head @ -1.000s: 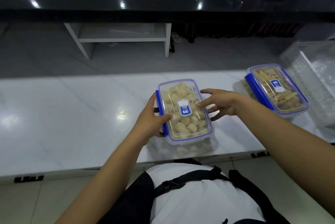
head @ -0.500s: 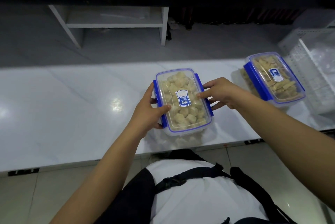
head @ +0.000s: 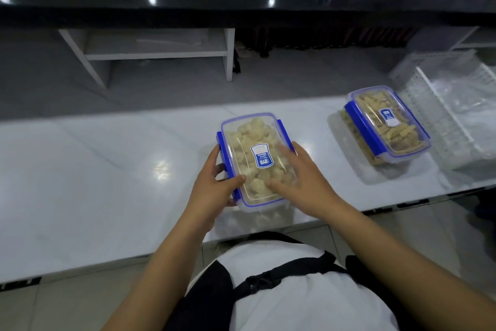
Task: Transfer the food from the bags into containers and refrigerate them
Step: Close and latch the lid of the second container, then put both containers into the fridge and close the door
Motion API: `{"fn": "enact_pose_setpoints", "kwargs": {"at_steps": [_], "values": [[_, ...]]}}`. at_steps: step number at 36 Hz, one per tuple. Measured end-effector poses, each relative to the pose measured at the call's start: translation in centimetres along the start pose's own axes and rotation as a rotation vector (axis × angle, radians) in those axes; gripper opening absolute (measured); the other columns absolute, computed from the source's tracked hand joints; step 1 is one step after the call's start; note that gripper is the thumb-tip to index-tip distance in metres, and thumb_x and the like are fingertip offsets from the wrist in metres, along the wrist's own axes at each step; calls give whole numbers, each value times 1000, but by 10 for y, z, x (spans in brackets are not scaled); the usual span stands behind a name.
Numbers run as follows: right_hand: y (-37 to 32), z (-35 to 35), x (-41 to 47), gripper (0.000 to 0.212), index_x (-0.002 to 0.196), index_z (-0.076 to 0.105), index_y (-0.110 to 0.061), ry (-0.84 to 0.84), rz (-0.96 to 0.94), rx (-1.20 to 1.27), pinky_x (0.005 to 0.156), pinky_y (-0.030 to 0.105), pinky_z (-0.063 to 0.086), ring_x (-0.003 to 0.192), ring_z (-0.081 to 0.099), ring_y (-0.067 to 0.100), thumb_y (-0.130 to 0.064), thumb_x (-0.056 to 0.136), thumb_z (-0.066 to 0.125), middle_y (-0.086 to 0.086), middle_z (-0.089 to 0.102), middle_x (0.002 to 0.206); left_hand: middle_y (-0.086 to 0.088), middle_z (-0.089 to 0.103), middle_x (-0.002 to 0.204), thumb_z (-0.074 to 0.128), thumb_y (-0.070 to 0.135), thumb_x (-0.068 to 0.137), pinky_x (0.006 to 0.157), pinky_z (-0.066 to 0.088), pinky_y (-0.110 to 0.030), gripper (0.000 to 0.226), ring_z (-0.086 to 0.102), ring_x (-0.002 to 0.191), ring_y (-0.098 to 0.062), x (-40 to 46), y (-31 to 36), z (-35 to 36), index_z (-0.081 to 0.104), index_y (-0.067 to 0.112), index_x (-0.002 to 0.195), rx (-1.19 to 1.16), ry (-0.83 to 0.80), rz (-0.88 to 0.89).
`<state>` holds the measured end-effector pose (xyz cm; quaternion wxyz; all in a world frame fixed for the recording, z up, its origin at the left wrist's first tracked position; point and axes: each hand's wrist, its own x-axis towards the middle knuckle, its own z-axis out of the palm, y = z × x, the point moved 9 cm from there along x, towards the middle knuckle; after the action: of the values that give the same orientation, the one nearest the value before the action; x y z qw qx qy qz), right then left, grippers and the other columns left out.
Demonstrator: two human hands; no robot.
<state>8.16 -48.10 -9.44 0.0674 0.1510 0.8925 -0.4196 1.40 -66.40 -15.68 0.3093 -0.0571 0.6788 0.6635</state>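
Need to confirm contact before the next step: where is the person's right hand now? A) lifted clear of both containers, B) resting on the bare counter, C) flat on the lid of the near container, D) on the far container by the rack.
C: the right hand lies with straight fingers on the clear lid of the near container, while the left hand grips its left side.

bare counter [head: 94, 183] left, second container [head: 386, 126] and rack [head: 442, 105] right

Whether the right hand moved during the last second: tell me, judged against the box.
Yes. The right hand moved from the right clip of the box inward onto its lid, towards the person.
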Motion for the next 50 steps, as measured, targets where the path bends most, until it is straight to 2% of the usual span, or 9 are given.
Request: {"fn": "enact_pose_setpoints", "kwargs": {"at_steps": [4,8,15,19,22,26,35,40,50], "values": [[14,4,-12,88,153,16,-48,-65,-37,-471,122,53,2,152,-14,18,-78,78,52,-11,-3,167,16,60,120,77,14,88,56,61,-33,83,66,104,-15,8,8,20,33,47,150,6,-37,10],[29,-16,-12,87,151,12,-51,-62,-22,-551,120,56,-5,152,-10,14,-86,75,37,-13,2,167,7,58,130,76,15,88,63,64,-38,83,65,111,-22,17,18,52,32,45,151,43,-90,29],[51,-54,-12,73,148,20,-55,8,2,-506,120,58,4,152,-1,12,-72,85,52,-15,11,165,3,57,133,76,12,88,55,60,-33,83,65,105,-18,36,30,99,31,43,151,73,-154,18],[60,-71,-15,70,148,36,-43,135,42,-210,120,47,23,150,16,14,-57,86,66,-8,26,161,0,58,134,76,8,87,59,63,-40,80,66,108,-23,42,31,107,35,37,150,63,-143,-31],[75,-90,-15,62,142,45,-37,292,141,187,91,30,52,126,49,7,-45,87,71,-13,46,142,-3,61,132,78,8,85,69,64,-50,73,68,109,-27,43,28,106,42,30,145,55,-127,-86],[90,-93,-5,46,131,54,-39,206,314,654,70,27,59,96,71,9,-35,89,72,-7,66,123,-1,69,124,76,5,84,63,63,-44,67,71,104,-25,46,28,107,48,28,141,66,-147,-98],[98,-110,-25,13,104,69,-32,97,403,834,73,32,55,71,74,7,-31,95,59,-9,77,86,0,75,113,78,11,84,69,62,-43,52,75,99,-20,14,28,122,59,29,129,100,-235,-175],[113,-147,-85,19,110,71,-38,76,281,992,66,27,56,86,74,10,-35,91,67,-9,76,101,4,70,124,92,31,63,74,62,-49,77,71,110,-23,-40,62,151,57,38,131,124,-284,-24],[235,-237,-226,53,120,69,-23,336,295,1150,68,39,62,90,74,27,-19,68,79,7,75,110,2,65,135,88,36,71,83,61,-53,82,67,117,-28,-110,48,338,48,48,142,250,-636,0]]}}
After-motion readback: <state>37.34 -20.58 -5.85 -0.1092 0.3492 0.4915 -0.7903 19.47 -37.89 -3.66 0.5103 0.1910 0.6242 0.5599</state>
